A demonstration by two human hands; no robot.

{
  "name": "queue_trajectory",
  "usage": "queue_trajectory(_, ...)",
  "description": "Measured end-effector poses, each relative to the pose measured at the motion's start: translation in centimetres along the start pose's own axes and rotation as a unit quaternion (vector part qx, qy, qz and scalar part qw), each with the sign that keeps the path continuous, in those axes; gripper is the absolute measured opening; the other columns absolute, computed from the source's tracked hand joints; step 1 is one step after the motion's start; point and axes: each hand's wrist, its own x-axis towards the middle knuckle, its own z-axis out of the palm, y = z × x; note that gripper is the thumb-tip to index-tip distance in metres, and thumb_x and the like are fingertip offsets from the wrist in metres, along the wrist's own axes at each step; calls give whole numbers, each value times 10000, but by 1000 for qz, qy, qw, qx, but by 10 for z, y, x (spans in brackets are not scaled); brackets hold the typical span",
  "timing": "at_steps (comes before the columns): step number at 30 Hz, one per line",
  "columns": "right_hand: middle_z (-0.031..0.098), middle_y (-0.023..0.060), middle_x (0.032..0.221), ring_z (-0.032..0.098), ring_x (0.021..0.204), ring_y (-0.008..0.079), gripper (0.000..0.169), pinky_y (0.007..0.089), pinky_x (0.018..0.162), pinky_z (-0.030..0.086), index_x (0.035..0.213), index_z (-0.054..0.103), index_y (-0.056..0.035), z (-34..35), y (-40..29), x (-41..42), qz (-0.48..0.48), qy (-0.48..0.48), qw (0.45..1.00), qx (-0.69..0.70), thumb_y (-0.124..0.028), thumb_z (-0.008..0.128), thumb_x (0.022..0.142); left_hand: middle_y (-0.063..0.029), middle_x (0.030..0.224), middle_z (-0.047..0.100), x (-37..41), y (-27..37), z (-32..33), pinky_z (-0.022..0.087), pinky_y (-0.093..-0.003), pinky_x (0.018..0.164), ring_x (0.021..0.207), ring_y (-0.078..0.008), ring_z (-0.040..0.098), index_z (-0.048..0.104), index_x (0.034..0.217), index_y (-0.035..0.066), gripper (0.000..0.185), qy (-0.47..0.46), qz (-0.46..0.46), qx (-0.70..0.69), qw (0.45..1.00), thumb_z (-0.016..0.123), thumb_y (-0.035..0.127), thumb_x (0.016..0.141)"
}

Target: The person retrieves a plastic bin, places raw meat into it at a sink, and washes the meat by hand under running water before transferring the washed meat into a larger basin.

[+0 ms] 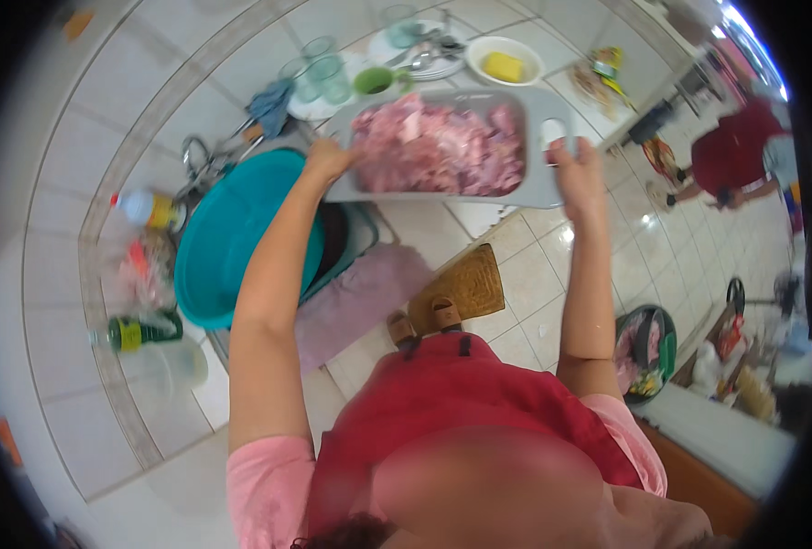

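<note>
A grey plastic tray (447, 200) full of raw meat pieces (440, 147) is held out in front of me between both hands. My left hand (330, 163) grips its left end, close to the meat. At the other end, my right hand (576, 171) is closed around the handle with the cut-out slot. Below and left of the tray, a large teal basin (231, 240) sits at the sink, partly behind my left forearm. The tray hides part of the tiled counter beneath it.
Beyond the tray are glasses (327, 68), a green cup (373, 81), plates with cutlery (433, 65) and a white bowl (524, 51) holding a yellow sponge (503, 67). Bottles (148, 209) stand left of the basin. Another person (732, 154) is at right. A mat (471, 288) lies by my feet.
</note>
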Motion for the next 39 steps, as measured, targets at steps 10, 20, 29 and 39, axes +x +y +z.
queue_trajectory(10,620,83,856,538,729,126,366,260,666,417,1016,585,54,5,-141,10,-118,-66,991,-9,-265,602,837,-75,627,576,-51,35,-100,403,-330,460,531,-148,512,626,762,-68,463,64,-26,-188,980,762,363,658)
queue_trajectory(20,614,107,874,581,767,176,306,303,703,459,997,554,21,181,-119,-50,-109,-269,956,-51,-155,627,758,-51,616,534,-168,-140,-170,358,-328,478,549,-128,475,592,705,-34,367,121,-190,-109,968,720,310,704)
queue_trajectory(29,528,107,1057,545,876,197,411,383,761,481,1156,422,-41,289,3,-94,231,-363,886,173,31,502,760,-202,724,608,-221,-248,-179,449,-387,628,693,-288,601,592,807,-90,522,224,-193,69,953,737,384,644)
queue_trajectory(39,508,105,961,561,838,228,300,377,728,516,996,438,-106,278,37,-133,288,-421,830,226,57,479,747,-260,845,633,-255,-232,-198,472,-396,679,782,-338,637,612,878,-102,626,177,-247,71,950,746,458,633)
